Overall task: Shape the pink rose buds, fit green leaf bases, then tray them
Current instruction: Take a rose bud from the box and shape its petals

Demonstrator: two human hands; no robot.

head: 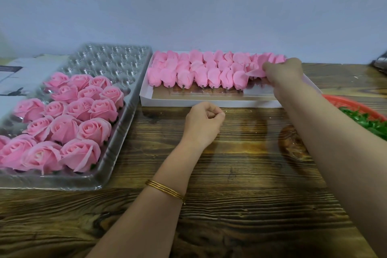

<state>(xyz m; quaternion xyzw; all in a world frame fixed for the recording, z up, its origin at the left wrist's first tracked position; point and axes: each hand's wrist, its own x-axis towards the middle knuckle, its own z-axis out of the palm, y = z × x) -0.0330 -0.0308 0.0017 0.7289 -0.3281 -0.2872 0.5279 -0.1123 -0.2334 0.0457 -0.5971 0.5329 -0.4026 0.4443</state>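
Table: a dark wood-grain table (240,174) carries everything, and its surface is glossy.
Left forearm: it comes in from the bottom edge and slants up and to the right. Thin gold bangles (165,189) sit below the wrist.
Left hand: the left hand (204,122) is over the table just in front of the white box, knuckles up. Its fingers are curled into a loose fist with the thumb tip against the forefinger, and nothing shows in it.
Finished roses: shaped roses (69,119) with opened petals fill the near and middle cups of a clear plastic tray (117,136) at the left. Its far rows of cups hold nothing.
Leaf bases: green leaf bases (368,121) lie in a red basket (356,104) at the right edge, partly behind the right forearm.
Right arm: stretched out long from the lower right corner, it reaches over the near right corner of the white box (209,103).
Unshaped buds: rows of closed pink rose buds (199,71) stand on short stems in the far half of that box.
Right hand: the right hand (281,71) is at the right end of the rows, back of the hand up. Its fingers and thumb pinch one bud (256,69) there, whose loose petal fans out to the left.
Wall: a plain pale wall (188,6) stands behind.
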